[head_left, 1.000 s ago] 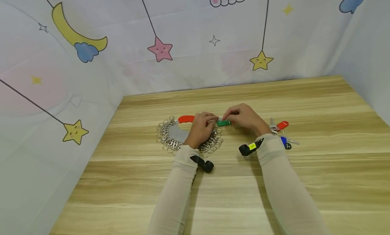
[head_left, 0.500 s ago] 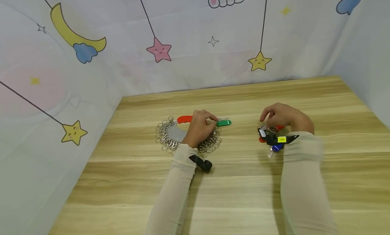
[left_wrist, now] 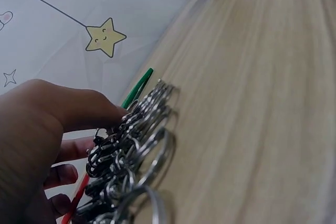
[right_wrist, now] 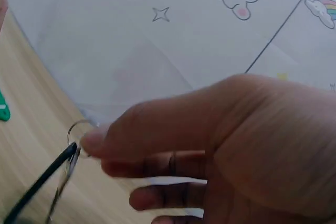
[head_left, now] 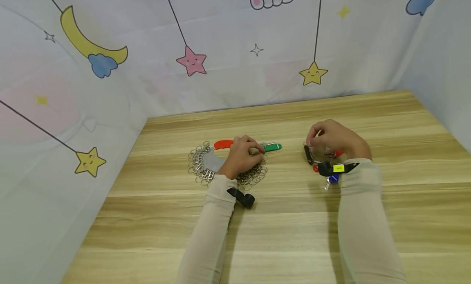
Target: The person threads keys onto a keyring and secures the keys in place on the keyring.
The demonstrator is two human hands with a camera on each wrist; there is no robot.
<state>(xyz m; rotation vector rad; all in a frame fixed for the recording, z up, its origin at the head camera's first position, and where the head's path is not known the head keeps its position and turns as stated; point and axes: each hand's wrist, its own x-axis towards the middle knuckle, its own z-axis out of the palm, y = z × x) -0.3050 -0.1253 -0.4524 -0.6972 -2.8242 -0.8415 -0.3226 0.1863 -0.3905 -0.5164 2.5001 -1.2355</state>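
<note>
A round key holder (head_left: 212, 161) with a red handle (head_left: 223, 144) and a fringe of metal clips and rings lies on the table. Over its right side is my left hand (head_left: 241, 155), its thumb and fingers on either side of the clips (left_wrist: 126, 140), gripping the holder there. Just beyond those fingertips lies a green key tag (head_left: 272, 147) with a key beside it. To the right, my right hand (head_left: 336, 139) pinches a split ring (right_wrist: 73, 129) from which a black key tag (head_left: 308, 154) and a key (right_wrist: 63, 184) hang, above the table.
Under and beside the right hand lie more tagged keys, among them a blue tag (head_left: 333, 178) and a red tag (head_left: 338, 153). A patterned cloth wall (head_left: 228, 88) rises behind the wooden table (head_left: 287, 226).
My right hand has left the green tag, moved right to the loose keys and lifted the black-tagged key by its ring. The left hand has stayed at the key holder.
</note>
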